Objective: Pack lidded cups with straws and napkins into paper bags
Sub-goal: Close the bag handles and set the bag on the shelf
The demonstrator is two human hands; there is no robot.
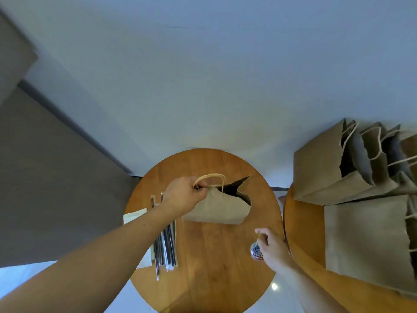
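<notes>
Left hand (pixel 185 195) gripping handle (pixel 212 176), brown paper bag (pixel 216 208) creased, mouth open

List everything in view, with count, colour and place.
table: one, round, brown wood, centre
bag: one, brown paper, mouth open, on the table's far half
straws: a bundle, count unclear, black in clear wrappers, on the table's left side
napkins: a stack, white, at the table's left edge, partly under the straws
tub: one, clear, holding coloured clips, near the table's right edge
clip: one, yellow, apparently a clip, just above the tub
side table: one, brown wood, right
other bags: several, brown paper, standing on the side table
left hand: grips the bag's handle
right hand: pinches the clip
</notes>
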